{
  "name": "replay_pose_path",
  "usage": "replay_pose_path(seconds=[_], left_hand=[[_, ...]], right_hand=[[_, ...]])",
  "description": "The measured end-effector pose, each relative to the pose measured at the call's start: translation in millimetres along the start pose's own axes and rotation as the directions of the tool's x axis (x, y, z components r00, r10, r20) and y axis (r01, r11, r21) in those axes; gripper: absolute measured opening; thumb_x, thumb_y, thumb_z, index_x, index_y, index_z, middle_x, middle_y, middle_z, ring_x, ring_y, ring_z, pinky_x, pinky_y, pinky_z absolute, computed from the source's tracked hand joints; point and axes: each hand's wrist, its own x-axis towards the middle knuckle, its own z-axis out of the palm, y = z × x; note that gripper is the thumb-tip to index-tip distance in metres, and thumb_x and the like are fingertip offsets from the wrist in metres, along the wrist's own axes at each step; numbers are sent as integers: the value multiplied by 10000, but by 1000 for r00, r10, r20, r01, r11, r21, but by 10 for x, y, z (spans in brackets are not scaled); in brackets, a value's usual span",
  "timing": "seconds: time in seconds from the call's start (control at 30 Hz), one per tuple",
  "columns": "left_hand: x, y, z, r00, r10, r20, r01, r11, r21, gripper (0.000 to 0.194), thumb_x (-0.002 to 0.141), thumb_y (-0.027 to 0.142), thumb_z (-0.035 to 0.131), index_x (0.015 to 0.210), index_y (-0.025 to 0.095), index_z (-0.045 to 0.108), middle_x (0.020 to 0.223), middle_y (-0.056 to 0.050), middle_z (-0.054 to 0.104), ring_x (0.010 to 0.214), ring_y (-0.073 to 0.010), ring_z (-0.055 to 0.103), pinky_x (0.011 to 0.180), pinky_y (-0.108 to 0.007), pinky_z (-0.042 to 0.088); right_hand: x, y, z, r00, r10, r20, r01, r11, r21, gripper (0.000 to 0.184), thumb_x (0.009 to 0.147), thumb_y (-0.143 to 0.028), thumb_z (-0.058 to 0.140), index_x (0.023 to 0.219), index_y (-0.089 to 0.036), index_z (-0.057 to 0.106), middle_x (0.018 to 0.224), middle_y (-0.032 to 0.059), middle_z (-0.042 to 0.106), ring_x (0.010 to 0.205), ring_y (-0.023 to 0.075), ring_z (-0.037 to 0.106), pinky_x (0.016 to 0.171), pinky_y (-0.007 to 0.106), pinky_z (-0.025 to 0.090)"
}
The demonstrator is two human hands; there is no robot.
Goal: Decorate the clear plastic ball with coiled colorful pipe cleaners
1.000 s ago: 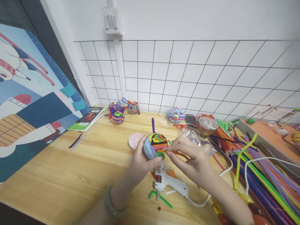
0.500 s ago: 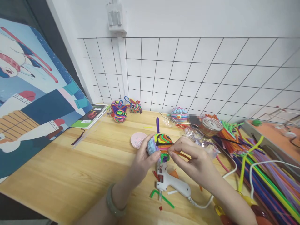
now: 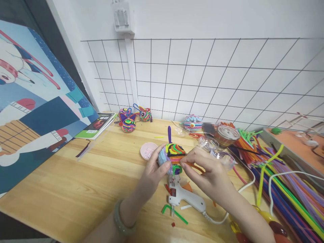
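My left hand (image 3: 156, 168) is wrapped round a ball covered in coloured pipe cleaners (image 3: 174, 151), light blue on the left, with yellow, green, orange and black stripes on the right. A purple loop (image 3: 169, 134) stands up from its top. Against the ball's right side, my right hand (image 3: 206, 168) pinches an orange pipe cleaner (image 3: 196, 167), whose loose end trails rightward under the fingers. Just below the ball lies a white hot glue gun (image 3: 188, 198), its nozzle end partly hidden. A pink dish (image 3: 145, 151) of small beads sits left of the ball.
Finished pipe-cleaner balls (image 3: 128, 123) stand by the wall, with another striped ball (image 3: 192, 123) farther right. Clear plastic shells (image 3: 209, 143) and a lidded tub (image 3: 227, 135) lie behind my right hand. Pipe-cleaner bundles (image 3: 286, 189) and a white cord (image 3: 220, 222) occupy the right; an illustrated board (image 3: 50, 111) leans left.
The whole view has shifted slightly. Both hands keep nearly the same hold on the ball and the orange pipe cleaner, with little visible movement.
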Motion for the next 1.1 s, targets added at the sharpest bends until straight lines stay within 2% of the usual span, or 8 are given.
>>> replay_pose_path(seconds=[0.2,0.5,0.63,0.8,0.93,1.1], left_hand=[[12,-33,-23,1000,26,16,-26,1000,15,509,837,250,642,1316,256,470,1329,-70,576,1249,-271,509,1063,-393,387],[25,-58,-47,998,59,-39,-55,994,91,495,798,236,675,1266,250,514,1267,-54,615,1195,-242,553,998,-331,441],[40,-56,-51,996,48,-75,-41,994,98,507,778,247,685,1259,244,524,1242,-58,630,1177,-254,566,984,-340,452],[35,-5,-39,996,-22,-90,23,1000,5,510,766,258,691,1246,231,518,1241,-78,628,1192,-276,553,959,-350,464],[19,45,-16,995,-74,-66,67,993,-100,513,763,261,689,1241,226,505,1207,-77,635,1102,-262,606,849,-323,514],[9,53,-6,994,-80,-77,73,993,-94,523,768,261,680,1255,225,494,1220,-80,627,1057,-251,627,842,-330,518]], right_hand=[[6,-15,9,1000,-7,0,7,1000,-10,151,866,-66,550,839,-180,646,717,15,596,677,137,536,604,259,413],[2,-19,36,1000,-1,13,1,1000,-15,134,868,-85,552,834,-180,640,736,28,596,699,155,552,620,286,424],[-12,-9,41,1000,10,12,-9,1000,-13,113,871,-100,565,831,-180,635,742,29,589,713,160,554,627,295,429],[-14,5,4,999,37,17,-38,999,23,77,879,-125,583,873,-189,626,782,27,622,740,156,575,665,298,455],[-3,-1,-64,998,57,34,-59,997,57,86,893,-135,573,902,-205,622,809,18,646,753,141,594,674,276,469],[-2,-21,-84,997,68,37,-69,996,50,87,898,-150,562,872,-213,616,796,19,655,734,148,602,655,285,476]])
